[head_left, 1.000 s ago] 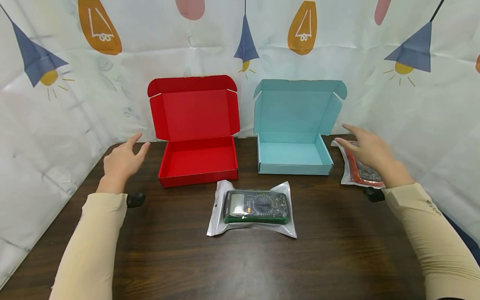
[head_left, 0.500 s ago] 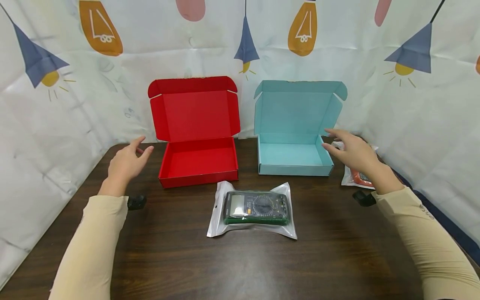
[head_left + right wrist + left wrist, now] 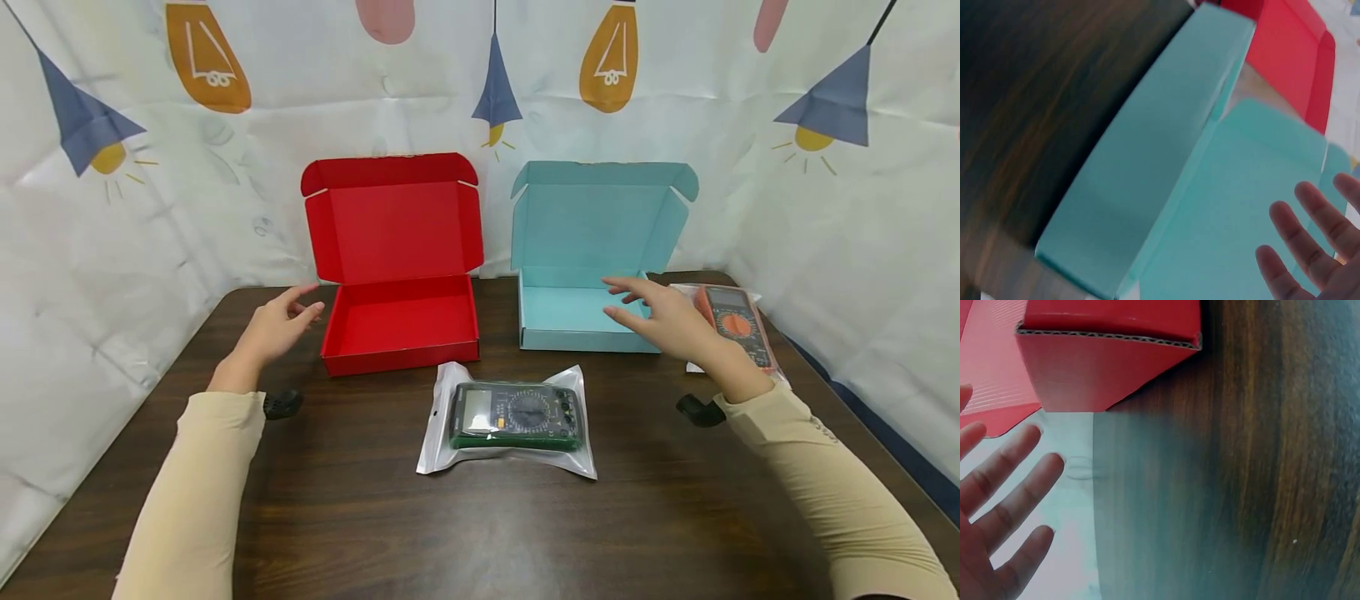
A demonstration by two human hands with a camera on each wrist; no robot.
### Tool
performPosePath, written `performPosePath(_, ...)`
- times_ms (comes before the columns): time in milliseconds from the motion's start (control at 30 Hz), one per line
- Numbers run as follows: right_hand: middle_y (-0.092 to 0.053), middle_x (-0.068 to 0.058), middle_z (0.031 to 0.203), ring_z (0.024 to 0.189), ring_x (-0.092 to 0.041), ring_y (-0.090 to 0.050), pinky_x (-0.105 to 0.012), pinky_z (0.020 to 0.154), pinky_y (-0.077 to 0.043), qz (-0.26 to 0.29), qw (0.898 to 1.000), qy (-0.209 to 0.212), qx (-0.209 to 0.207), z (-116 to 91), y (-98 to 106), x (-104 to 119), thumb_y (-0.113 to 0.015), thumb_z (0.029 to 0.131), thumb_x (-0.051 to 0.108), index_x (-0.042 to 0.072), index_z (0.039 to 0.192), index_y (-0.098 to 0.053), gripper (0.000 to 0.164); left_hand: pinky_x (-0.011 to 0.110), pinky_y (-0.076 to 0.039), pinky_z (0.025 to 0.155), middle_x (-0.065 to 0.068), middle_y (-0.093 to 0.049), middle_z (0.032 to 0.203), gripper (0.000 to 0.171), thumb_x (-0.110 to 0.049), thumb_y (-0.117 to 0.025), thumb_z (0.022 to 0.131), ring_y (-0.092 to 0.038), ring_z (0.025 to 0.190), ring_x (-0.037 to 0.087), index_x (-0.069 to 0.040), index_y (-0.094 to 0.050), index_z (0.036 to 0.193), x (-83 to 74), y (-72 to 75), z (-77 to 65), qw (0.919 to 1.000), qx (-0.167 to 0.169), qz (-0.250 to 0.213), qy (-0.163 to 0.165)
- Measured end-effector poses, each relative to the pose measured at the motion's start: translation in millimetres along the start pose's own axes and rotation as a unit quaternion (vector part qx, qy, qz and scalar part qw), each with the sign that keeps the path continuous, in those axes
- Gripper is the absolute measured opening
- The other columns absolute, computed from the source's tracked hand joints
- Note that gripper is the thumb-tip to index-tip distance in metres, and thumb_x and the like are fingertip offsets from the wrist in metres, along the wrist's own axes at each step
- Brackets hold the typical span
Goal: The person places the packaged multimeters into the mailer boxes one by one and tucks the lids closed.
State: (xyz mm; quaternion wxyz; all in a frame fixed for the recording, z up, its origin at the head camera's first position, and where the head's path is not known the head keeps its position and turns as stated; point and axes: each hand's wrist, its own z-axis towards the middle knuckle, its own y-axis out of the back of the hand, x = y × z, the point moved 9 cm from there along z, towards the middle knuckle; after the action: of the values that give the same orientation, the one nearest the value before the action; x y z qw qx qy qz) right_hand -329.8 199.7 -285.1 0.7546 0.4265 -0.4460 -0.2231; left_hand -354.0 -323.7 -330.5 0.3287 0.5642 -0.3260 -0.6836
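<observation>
- Holding nothing, wide-fingered, with left hand (image 3: 272,332) and right hand (image 3: 666,321) alike.
- Between grips, nearer the camera, closer to right: rectangular black-and-green plastic multimeter (image 3: 517,412) in silvery plastic pouch (image 3: 437,442), long axis running crosswise.
- Just beside left: rectangular red cardboard box (image 3: 397,361); near right: rectangular pale-blue cardboard box (image 3: 570,340).
- Too small to read: dial lettering, any brand.

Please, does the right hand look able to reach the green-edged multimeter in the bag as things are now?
Probably yes: the right hand holds nothing, the green-edged multimeter lies in its bag on the table, and I see nothing blocking the way.
</observation>
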Motion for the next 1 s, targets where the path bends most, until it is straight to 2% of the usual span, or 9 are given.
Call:
performPosePath(200, -0.059, -0.014, 0.141, 0.119, -0.033, -0.059, -0.060, 0.097, -0.046, 0.021, 0.999, 0.031, 0.016, 5, -22, 13, -0.063, 0.104, 0.027, 0.009, 0.153, -0.048, 0.054, 0.061, -0.050, 0.092, 0.033, -0.064, 0.121, 0.061, -0.034, -0.046, 0.110, -0.065, 0.105, 0.046, 0.001, -0.031, 0.158, 1.0, -9.6, -0.5, 0.9993, 0.029, -0.025, 0.002)
performPosePath(600, -0.063, -0.019, 0.134, 0.117, -0.034, -0.061, -0.056, 0.095, -0.050, 0.070, 0.993, 0.083, 0.056, 11, -61, 47, -0.067, 0.102, 0.024, 0.011, 0.150, -0.053, 0.051, 0.062, -0.047, 0.094, 0.031, -0.066, 0.116, 0.060, -0.033, -0.046, 0.110, -0.066, 0.100, 0.043, 0.001, -0.032, 0.158, 12.8, -21.5, -0.2, 0.9983, 0.033, -0.047, 0.007)
performPosePath(733, -0.062, -0.018, 0.135, 0.119, -0.038, -0.059, -0.059, 0.096, -0.049, 0.075, 0.990, 0.088, 0.077, 13, -74, 58, -0.067, 0.101, 0.025, 0.009, 0.149, -0.053, 0.053, 0.056, -0.049, 0.090, 0.030, -0.067, 0.114, 0.060, -0.034, -0.046, 0.110, -0.066, 0.098, 0.042, 0.000, -0.032, 0.158, 12.8, -22.1, 0.0, 0.9981, 0.033, -0.052, 0.007)
performPosePath(900, -0.060, -0.015, 0.140, 0.122, -0.036, -0.059, -0.057, 0.098, -0.050, 0.071, 0.987, 0.090, 0.111, 14, -92, 71, -0.069, 0.100, 0.025, 0.007, 0.149, -0.053, 0.055, 0.042, -0.048, 0.079, 0.027, -0.068, 0.107, 0.061, -0.033, -0.048, 0.110, -0.066, 0.089, 0.036, 0.001, -0.033, 0.158, 11.6, -22.9, 0.0, 0.9977, 0.037, -0.056, 0.009)
performPosePath(1000, -0.058, -0.012, 0.144, 0.125, -0.034, -0.058, -0.055, 0.101, -0.049, 0.066, 0.985, 0.093, 0.128, 13, -100, 78, -0.069, 0.099, 0.027, 0.007, 0.149, -0.053, 0.056, 0.038, -0.049, 0.079, 0.026, -0.068, 0.107, 0.061, -0.033, -0.048, 0.109, -0.066, 0.086, 0.032, 0.001, -0.033, 0.158, 12.5, -24.8, 0.2, 0.9966, 0.045, -0.068, 0.012)
